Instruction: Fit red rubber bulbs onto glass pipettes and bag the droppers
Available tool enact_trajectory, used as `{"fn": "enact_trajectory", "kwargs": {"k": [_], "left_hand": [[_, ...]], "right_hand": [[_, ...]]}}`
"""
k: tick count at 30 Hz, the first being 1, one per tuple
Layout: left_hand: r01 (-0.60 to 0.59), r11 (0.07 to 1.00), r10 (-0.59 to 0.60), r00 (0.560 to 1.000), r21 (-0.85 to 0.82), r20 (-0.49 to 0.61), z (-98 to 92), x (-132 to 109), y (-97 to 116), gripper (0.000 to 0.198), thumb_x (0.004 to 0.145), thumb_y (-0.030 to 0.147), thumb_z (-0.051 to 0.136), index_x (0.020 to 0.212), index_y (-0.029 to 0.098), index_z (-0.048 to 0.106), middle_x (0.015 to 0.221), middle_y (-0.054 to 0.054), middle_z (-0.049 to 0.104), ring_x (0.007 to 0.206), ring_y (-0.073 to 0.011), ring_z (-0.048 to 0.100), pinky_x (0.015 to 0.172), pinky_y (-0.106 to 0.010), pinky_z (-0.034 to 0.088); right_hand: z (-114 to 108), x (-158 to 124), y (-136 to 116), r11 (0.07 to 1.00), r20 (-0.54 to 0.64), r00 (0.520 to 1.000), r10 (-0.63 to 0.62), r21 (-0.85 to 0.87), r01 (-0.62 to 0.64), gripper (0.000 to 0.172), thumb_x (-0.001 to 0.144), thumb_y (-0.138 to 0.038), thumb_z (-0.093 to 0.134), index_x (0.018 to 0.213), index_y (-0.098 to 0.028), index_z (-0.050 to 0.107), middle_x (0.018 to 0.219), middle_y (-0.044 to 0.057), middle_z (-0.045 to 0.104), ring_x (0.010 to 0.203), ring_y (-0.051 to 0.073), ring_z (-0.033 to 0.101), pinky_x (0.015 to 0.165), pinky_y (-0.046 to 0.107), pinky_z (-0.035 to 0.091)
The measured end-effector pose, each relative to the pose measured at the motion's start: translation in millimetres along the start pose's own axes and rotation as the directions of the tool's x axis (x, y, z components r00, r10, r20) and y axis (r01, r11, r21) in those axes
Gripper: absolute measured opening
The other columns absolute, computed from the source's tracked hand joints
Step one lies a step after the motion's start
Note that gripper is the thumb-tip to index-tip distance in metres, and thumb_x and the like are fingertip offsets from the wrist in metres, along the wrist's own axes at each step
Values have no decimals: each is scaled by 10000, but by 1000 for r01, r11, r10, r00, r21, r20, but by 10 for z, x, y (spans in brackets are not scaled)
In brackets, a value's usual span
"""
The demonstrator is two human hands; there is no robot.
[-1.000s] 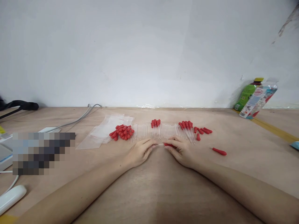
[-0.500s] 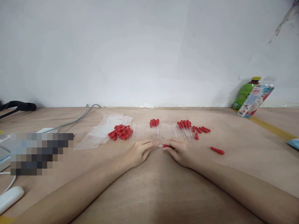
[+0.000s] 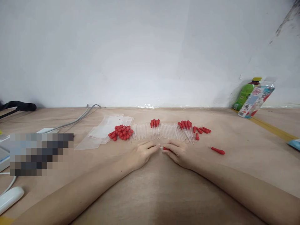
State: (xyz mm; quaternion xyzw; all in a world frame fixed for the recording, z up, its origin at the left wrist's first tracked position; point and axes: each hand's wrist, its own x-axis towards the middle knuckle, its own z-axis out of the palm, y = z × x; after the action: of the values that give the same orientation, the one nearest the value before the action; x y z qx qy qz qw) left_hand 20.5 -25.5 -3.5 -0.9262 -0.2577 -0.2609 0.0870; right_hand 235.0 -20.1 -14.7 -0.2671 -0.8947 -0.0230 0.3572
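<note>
My left hand (image 3: 144,153) pinches a thin clear glass dropper tube (image 3: 161,147) just in front of the row of loose tubes. Facing it, my right hand (image 3: 179,152) grips a red rubber dropper bulb (image 3: 165,148), mostly hidden by its fingers. The tube's bare end points at the bulb's mouth; I cannot tell whether it sits inside. Beyond my hands lie many clear glass tubes (image 3: 140,132) side by side. Droppers with red bulbs (image 3: 155,123) rest on them in the middle, and another bunch of droppers (image 3: 185,125) lies at the right.
A heap of red bulbs (image 3: 122,132) lies left, beside clear plastic bags (image 3: 99,131). Several loose bulbs (image 3: 199,130) lie right, one single bulb (image 3: 217,150) nearer me. Two bottles (image 3: 256,98) lean by the wall. A grey cable (image 3: 77,120) and white mouse (image 3: 11,199) are left.
My left hand has turned slightly, its thumb now stretched further forward along the tube. Less of the tube and of the red bulb shows between my hands.
</note>
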Motion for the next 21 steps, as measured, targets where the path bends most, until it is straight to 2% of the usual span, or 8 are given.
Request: {"fn": "enact_trajectory", "kwargs": {"k": [6, 12, 16, 21], "left_hand": [[107, 994, -110, 989, -32, -101, 3, -8, -20, 244, 869, 207, 431, 1092, 181, 528, 970, -57, 616, 862, -149, 584, 750, -270, 492], [140, 989, -144, 986, -53, -80, -5, -40, -31, 200, 868, 236, 443, 982, 159, 588, 793, -45, 620, 683, -133, 572, 618, -245, 476], [140, 981, -155, 982, -133, -110, -4, -28, 4, 191, 867, 210, 441, 959, 149, 596, 753, -40, 619, 650, -120, 564, 603, -230, 468], [147, 961, -192, 964, -233, -182, -19, 12, 59, 165, 852, 170, 462, 932, 142, 603, 772, -40, 638, 673, -111, 580, 628, -216, 474]], "right_hand": [[-43, 12, 91, 989, -75, 995, 64, 137, -53, 167, 834, -259, 494, 935, -189, 606, 822, 49, 626, 711, 124, 573, 636, 239, 477], [-70, -14, 112, 970, -6, 985, 173, 173, -170, 130, 821, -244, 508, 885, -198, 612, 826, 27, 629, 710, 113, 575, 627, 231, 468], [-75, 12, 60, 969, 6, 990, 144, 200, -143, 111, 822, -213, 500, 855, -190, 603, 785, 21, 621, 696, 110, 564, 622, 230, 459], [-51, 34, 18, 975, -111, 991, 81, 214, -56, 105, 830, -214, 495, 871, -183, 587, 766, 23, 627, 681, 105, 559, 618, 220, 455]]}}
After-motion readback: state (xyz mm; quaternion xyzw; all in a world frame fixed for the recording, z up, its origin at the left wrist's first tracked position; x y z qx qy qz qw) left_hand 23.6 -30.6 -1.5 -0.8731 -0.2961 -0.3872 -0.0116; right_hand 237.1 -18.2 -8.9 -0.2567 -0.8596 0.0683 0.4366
